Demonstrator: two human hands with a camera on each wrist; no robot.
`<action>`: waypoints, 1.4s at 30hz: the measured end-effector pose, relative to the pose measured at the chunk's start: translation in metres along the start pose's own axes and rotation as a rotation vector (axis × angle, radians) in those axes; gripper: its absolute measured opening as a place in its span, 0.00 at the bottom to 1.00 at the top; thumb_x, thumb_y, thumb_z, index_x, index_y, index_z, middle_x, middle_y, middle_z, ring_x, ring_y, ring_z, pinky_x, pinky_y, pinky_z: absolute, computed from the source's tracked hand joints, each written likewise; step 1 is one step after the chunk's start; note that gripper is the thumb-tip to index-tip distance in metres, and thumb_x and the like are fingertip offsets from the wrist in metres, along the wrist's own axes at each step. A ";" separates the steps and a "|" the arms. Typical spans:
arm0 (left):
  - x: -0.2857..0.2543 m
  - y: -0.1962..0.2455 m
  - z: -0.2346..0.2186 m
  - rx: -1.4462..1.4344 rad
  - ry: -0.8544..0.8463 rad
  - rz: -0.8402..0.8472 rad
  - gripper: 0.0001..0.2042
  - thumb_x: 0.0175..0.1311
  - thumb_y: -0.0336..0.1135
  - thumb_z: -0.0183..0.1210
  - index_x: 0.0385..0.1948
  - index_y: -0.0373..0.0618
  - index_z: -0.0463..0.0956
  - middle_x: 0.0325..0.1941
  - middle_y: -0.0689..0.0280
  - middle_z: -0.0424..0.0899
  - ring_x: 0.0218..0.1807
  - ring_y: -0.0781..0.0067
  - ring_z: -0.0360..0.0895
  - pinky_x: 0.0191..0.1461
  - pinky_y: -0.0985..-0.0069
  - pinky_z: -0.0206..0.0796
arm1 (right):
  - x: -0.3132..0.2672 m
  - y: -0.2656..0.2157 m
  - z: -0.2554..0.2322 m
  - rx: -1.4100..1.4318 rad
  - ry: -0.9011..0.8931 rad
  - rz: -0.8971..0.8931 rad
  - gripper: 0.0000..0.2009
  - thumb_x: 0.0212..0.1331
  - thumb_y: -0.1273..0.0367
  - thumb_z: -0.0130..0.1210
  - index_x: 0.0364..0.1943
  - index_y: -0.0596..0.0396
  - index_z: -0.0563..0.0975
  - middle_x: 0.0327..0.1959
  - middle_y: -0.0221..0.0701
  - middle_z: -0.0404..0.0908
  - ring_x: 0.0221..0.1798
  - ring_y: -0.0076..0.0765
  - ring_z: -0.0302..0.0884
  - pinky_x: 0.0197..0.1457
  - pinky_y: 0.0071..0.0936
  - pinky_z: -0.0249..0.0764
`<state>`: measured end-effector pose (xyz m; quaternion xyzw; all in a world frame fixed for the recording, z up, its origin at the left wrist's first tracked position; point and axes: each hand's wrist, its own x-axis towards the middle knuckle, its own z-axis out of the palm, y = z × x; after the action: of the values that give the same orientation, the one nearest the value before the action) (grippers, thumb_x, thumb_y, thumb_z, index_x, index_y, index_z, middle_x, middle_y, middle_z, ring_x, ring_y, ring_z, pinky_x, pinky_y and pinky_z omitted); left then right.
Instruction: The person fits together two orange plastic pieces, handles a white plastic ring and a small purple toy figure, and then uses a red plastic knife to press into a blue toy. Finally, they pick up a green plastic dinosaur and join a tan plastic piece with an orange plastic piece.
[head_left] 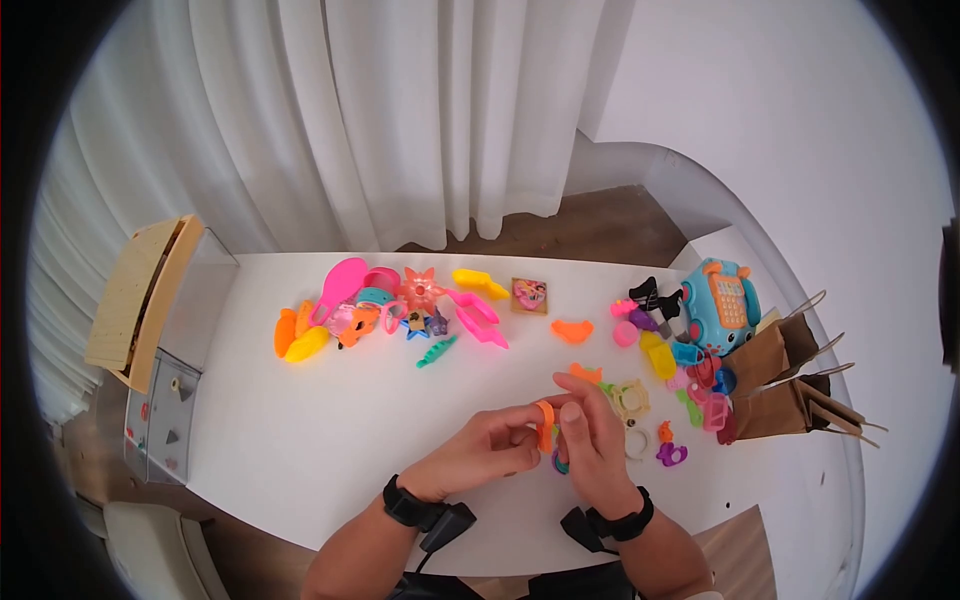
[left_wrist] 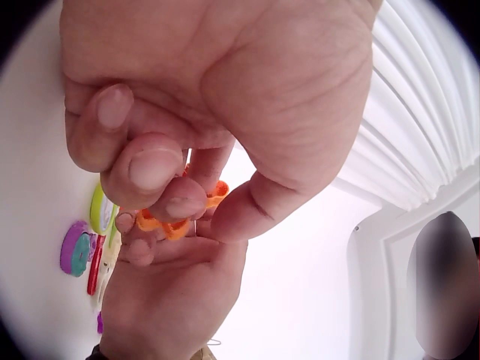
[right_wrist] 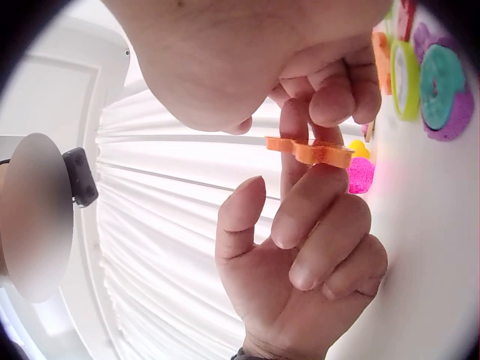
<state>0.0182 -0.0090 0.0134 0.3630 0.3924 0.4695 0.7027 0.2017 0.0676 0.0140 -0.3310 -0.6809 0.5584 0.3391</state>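
In front of the person, both hands meet over the near part of the white table [head_left: 330, 440]. The left hand [head_left: 475, 452] holds a small orange cookie cutter [head_left: 545, 426] with a wavy outline. From the right wrist, the cutter [right_wrist: 322, 154] sits about the left index finger, the other left fingers curled below it. Close against the left fingertips is the right hand [head_left: 602, 455], its thumb raised and its index finger stretched across the left one. In the left wrist view, the left fingers partly hide the cutter [left_wrist: 175, 228].
Pink, yellow and orange toys line the table's back left. At the right stand a blue toy phone [head_left: 722, 305] and brown paper bags [head_left: 775, 400], with a yellow cup [head_left: 658, 355] nearby. A purple toy [head_left: 672, 455] lies right of the hands. A drawer cabinet [head_left: 165, 410] bounds the left.
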 end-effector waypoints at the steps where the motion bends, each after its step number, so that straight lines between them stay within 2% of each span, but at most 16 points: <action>1: -0.001 0.004 0.003 -0.012 0.013 0.000 0.27 0.70 0.27 0.58 0.72 0.47 0.70 0.32 0.76 0.76 0.30 0.88 0.66 0.33 0.84 0.57 | 0.000 0.000 -0.002 -0.023 -0.008 0.036 0.23 0.81 0.56 0.49 0.66 0.61 0.72 0.49 0.38 0.88 0.48 0.29 0.83 0.52 0.27 0.77; 8: -0.001 0.003 -0.001 -0.011 0.008 0.024 0.28 0.69 0.26 0.56 0.73 0.47 0.70 0.32 0.76 0.76 0.29 0.88 0.65 0.32 0.83 0.56 | -0.001 0.005 0.001 -0.029 -0.010 0.003 0.23 0.80 0.56 0.51 0.66 0.60 0.72 0.47 0.39 0.88 0.47 0.29 0.83 0.54 0.29 0.77; 23: 0.002 -0.004 -0.003 0.031 0.023 0.044 0.25 0.71 0.26 0.58 0.70 0.46 0.71 0.34 0.76 0.78 0.31 0.90 0.67 0.33 0.85 0.58 | 0.000 0.003 0.002 -0.083 -0.041 0.028 0.20 0.80 0.59 0.52 0.63 0.61 0.74 0.45 0.39 0.88 0.45 0.29 0.84 0.50 0.27 0.79; 26: 0.002 -0.002 -0.001 0.012 0.025 0.028 0.22 0.71 0.27 0.58 0.67 0.45 0.72 0.36 0.76 0.78 0.33 0.90 0.69 0.35 0.85 0.60 | 0.000 0.004 0.003 -0.063 -0.042 0.020 0.19 0.80 0.60 0.52 0.63 0.60 0.74 0.43 0.37 0.88 0.42 0.28 0.83 0.47 0.26 0.78; 31: 0.004 -0.006 -0.001 0.076 0.022 0.059 0.18 0.70 0.27 0.59 0.61 0.47 0.74 0.36 0.75 0.77 0.33 0.89 0.67 0.35 0.85 0.58 | 0.000 0.004 0.002 -0.106 -0.053 0.022 0.19 0.80 0.60 0.52 0.63 0.59 0.75 0.38 0.34 0.85 0.38 0.26 0.80 0.43 0.25 0.76; 35: 0.004 -0.007 0.000 0.038 0.014 0.060 0.18 0.70 0.27 0.59 0.62 0.46 0.75 0.38 0.76 0.78 0.35 0.89 0.69 0.38 0.85 0.61 | 0.001 0.002 0.003 -0.113 -0.052 0.023 0.19 0.79 0.60 0.52 0.63 0.59 0.75 0.38 0.35 0.85 0.38 0.26 0.80 0.43 0.25 0.76; 37: 0.005 -0.010 -0.002 0.074 0.013 0.058 0.19 0.71 0.28 0.60 0.62 0.46 0.75 0.41 0.75 0.79 0.40 0.88 0.72 0.44 0.85 0.65 | 0.001 0.002 0.003 -0.121 -0.051 0.032 0.19 0.79 0.59 0.53 0.62 0.59 0.75 0.38 0.35 0.85 0.38 0.27 0.81 0.43 0.26 0.76; 41: 0.005 -0.011 0.001 0.082 0.033 0.077 0.16 0.73 0.26 0.58 0.60 0.44 0.75 0.40 0.76 0.79 0.38 0.91 0.71 0.42 0.85 0.65 | 0.001 0.002 0.004 -0.136 -0.048 0.039 0.19 0.79 0.59 0.53 0.62 0.59 0.75 0.38 0.35 0.84 0.38 0.28 0.81 0.42 0.26 0.77; 42: 0.006 -0.011 0.002 0.068 0.034 0.088 0.16 0.73 0.26 0.58 0.60 0.44 0.75 0.41 0.76 0.79 0.38 0.91 0.71 0.42 0.85 0.65 | 0.001 0.004 0.004 -0.138 -0.046 0.006 0.20 0.80 0.58 0.52 0.62 0.58 0.75 0.37 0.31 0.83 0.33 0.22 0.77 0.37 0.22 0.73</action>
<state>0.0260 -0.0071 0.0030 0.3956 0.4037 0.4927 0.6616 0.1979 0.0670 0.0092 -0.3424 -0.7245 0.5187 0.2981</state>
